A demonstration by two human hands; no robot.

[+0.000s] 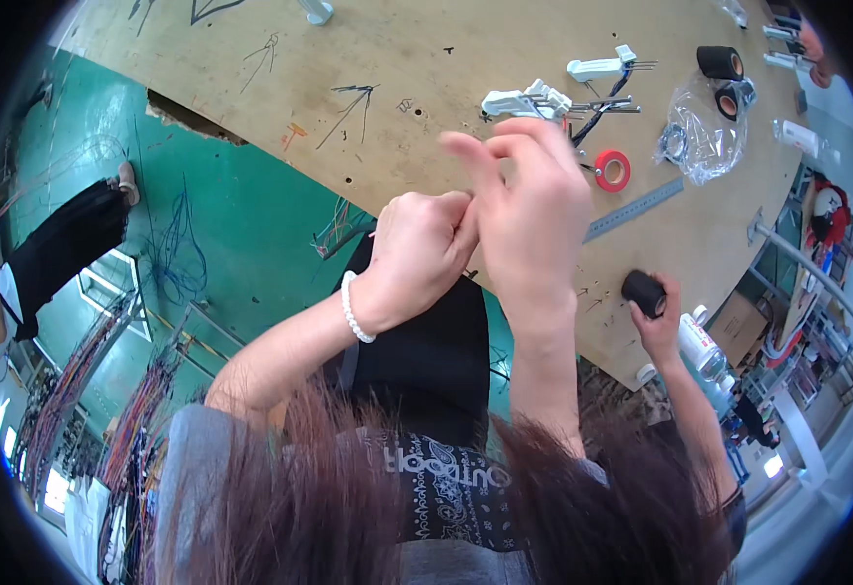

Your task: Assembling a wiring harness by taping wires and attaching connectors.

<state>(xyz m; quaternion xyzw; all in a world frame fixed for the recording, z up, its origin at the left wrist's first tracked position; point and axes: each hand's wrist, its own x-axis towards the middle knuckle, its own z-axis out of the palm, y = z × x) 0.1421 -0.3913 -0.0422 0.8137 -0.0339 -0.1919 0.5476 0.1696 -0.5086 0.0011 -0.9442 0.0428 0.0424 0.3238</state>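
Observation:
My left hand (pixel 421 244), with a white beaded bracelet (pixel 351 305) at its wrist, is closed into a fist over the table's near edge. What it grips, if anything, is hidden. Against its thumb side is my right hand (pixel 538 210), raised and smeared by motion, one finger pointing left and the others bent. Whether it holds anything does not show. Just beyond my right hand lie white connector-like fixtures (pixel 529 100) with metal pins and dark wires. A red tape roll (pixel 612 170) and a steel ruler (pixel 633 210) lie to its right.
At right, another person's hand (pixel 658 327) holds a black tape roll (pixel 645 293). Farther back are another black roll (pixel 719 62) and a clear plastic bag (pixel 704 136). A plastic bottle (pixel 704 351) stands at right. Wire bundles (pixel 129 439) hang at lower left; a person stands at far left.

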